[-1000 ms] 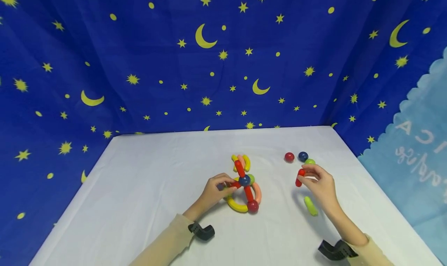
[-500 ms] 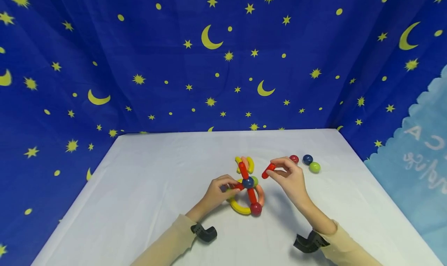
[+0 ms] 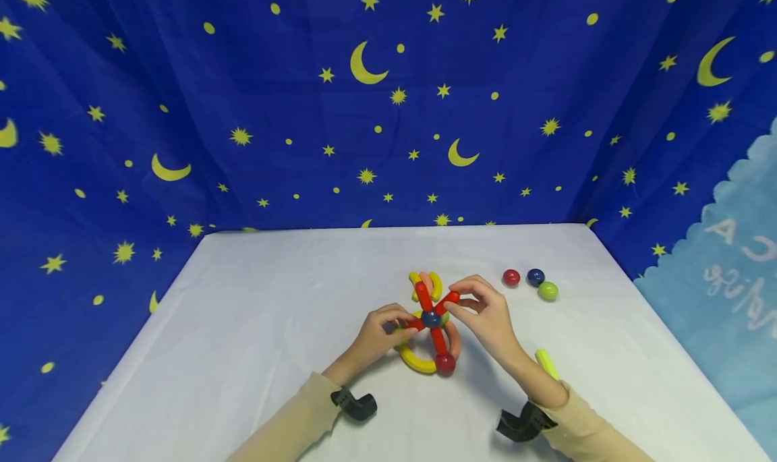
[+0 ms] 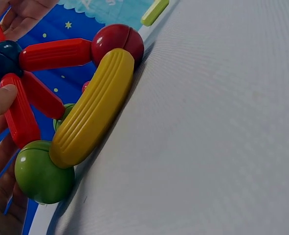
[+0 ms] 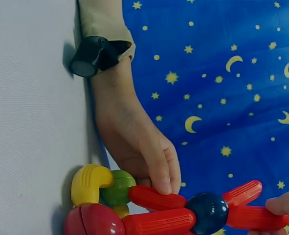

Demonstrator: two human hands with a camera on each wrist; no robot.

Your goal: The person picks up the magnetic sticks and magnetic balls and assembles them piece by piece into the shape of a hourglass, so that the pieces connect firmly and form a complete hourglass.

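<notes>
A magnetic ball-and-rod toy stands on the table, with a yellow curved rod point(image 4: 93, 107), a green ball point(image 4: 41, 171) and a red ball point(image 3: 446, 363) in its base. Red rods slope up to a dark blue ball point(image 3: 432, 319) at the top. My left hand point(image 3: 376, 334) pinches one sloping red rod point(image 5: 156, 197) between thumb and fingers. From the other side, my right hand point(image 3: 488, 313) pinches another red rod point(image 5: 254, 218), its lower end against the blue ball. One more red rod point(image 3: 422, 296) sticks up from that ball, with no hand on it.
To the right at the back lie a loose red ball point(image 3: 511, 277), a blue ball point(image 3: 535, 277) and a green ball point(image 3: 548, 291). A light green rod point(image 3: 546, 363) lies beside my right forearm. Yellow and salmon curved pieces point(image 3: 436, 285) show just behind the toy.
My right hand has carried its red rod leftward from near the loose balls to the blue ball on the toy. My left hand keeps its hold on the sloping rod.
</notes>
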